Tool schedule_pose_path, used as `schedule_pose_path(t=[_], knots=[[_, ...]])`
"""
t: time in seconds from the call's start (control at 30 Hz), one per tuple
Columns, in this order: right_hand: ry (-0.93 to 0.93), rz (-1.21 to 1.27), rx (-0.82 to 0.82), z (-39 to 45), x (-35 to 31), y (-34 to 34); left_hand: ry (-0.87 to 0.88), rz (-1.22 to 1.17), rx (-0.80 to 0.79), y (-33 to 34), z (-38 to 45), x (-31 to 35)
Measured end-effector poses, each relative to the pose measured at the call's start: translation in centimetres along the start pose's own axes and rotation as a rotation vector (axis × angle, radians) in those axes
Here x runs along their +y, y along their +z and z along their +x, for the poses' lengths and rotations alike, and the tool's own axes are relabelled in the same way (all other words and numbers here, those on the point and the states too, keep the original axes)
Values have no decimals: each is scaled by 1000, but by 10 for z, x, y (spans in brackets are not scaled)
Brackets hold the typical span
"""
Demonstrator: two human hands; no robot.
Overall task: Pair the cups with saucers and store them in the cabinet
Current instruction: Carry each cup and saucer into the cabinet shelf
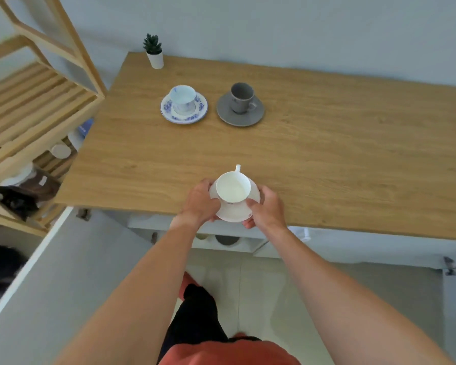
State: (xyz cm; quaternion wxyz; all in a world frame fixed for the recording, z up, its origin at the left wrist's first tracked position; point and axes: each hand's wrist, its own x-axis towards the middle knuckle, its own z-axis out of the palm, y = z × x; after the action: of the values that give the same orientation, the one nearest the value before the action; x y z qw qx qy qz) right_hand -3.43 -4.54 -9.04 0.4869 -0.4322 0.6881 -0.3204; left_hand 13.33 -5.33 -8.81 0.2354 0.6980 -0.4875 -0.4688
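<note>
A single head-worn wide-angle view is provided, directed forward and steeply downward from standing height onto the light wooden rectangular tabletop (327, 154); verticals are bowed.

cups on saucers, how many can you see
3. The white cup is on the saucer held by both hands at the table's near edge; the blue-patterned cup and grey cup sit on matching saucers farther back. More may be hidden on the shelf.

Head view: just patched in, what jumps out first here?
Both hands, left hand and right hand, grip a white saucer carrying a white cup at the table's near edge. Farther back sit a blue-patterned cup and a grey cup, each on its matching saucer.
</note>
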Motion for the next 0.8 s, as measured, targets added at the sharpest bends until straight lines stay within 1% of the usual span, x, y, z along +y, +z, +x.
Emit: schedule_pose_path(t=[0.1, 0.2, 0.43, 0.63, 0.8], knots=[[-23, -30, -25, -22, 15, -11, -33, -56, 48, 18, -28, -13], [-27, -44, -63, -47, 31, -18, -30, -79, 99, 31, -61, -27], [-4, -73, -107, -98, 57, -19, -88, -56, 108, 37, -118, -54], [28, -58, -148, -113, 79, -4, -120, -63, 100, 37, -132, -80], [68, -69, -132, -109, 102, 9, -142, -59, 51, 45, -127, -105]])
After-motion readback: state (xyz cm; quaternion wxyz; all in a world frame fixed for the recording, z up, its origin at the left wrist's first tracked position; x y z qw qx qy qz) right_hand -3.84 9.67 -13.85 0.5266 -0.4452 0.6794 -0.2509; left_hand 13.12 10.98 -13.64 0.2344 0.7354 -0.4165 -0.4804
